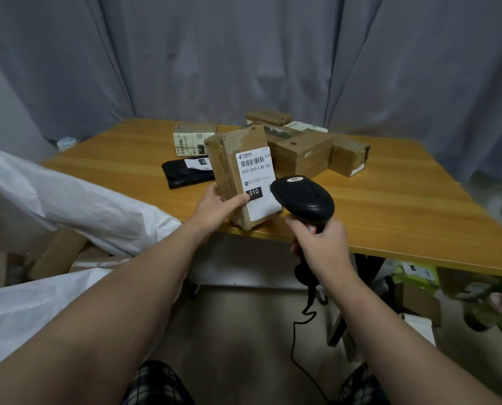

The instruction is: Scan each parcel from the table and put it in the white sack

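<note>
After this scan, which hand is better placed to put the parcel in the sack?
Left hand: it grips the brown cardboard parcel, nearer the white plastic sack. Right hand holds the black scanner.

Free tabletop [404, 206] right of parcel pile [302, 150]

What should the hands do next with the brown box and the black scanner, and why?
Probably lift the black handheld scanner in the right hand a little, aiming at the barcode. The left hand holds the brown cardboard parcel upright, its white label showing; the scanner's head sits by the label's lower part, below the barcode.
</note>
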`<state>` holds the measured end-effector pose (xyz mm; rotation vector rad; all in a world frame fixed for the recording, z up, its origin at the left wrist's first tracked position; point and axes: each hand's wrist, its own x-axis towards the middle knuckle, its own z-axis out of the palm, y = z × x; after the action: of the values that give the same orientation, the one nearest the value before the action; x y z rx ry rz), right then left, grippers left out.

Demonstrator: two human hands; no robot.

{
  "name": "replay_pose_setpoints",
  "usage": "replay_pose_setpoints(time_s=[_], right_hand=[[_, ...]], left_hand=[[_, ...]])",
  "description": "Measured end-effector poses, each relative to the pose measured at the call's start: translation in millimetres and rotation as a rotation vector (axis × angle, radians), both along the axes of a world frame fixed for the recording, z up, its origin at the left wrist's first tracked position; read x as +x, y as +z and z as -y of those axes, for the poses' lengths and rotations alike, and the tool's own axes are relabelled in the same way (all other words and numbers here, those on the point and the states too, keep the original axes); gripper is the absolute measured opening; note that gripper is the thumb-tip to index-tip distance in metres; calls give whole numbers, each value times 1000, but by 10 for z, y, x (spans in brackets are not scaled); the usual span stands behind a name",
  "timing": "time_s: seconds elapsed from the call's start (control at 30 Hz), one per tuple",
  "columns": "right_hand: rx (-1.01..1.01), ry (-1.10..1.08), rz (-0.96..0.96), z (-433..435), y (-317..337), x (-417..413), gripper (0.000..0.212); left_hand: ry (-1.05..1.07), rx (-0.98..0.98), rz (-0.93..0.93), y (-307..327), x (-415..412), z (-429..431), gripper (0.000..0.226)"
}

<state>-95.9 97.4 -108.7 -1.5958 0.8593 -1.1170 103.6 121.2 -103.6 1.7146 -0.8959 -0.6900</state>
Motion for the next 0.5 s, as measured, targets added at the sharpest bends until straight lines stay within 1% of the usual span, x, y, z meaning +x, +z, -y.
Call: replay_pose_setpoints(time_s=[0.17,0.33,0.5], right_hand=[[16,16,-11,-46,23,68,28],[29,15,-2,-64,28,64,22],[27,13,-2,-66,32,60,21]], left_hand=[[9,-3,-17,-3,2,-11,73],[-5,5,-24,1,2,-22,75],[-2,5,-36,18,0,-32,75]])
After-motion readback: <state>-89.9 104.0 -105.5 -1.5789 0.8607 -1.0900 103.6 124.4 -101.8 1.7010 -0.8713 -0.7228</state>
